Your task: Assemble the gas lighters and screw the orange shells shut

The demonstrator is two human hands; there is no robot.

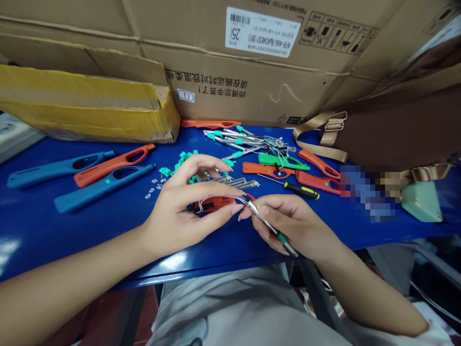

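Note:
My right hand is closed around a metal lighter tube with a green collar, which slants down to the right above the table's front part. At the tube's upper end, my left hand pinches the thin wires between thumb and fingertips. Beneath the left hand lies an orange lighter shell with white and black wires, partly hidden. Just behind are clear lighter tanks and scattered small green plastic parts.
A pile of metal tubes with wires lies farther back. Blue lighter shells and orange ones lie left; a green lighter shell and a screwdriver lie right. Behind stand cardboard boxes and a brown bag.

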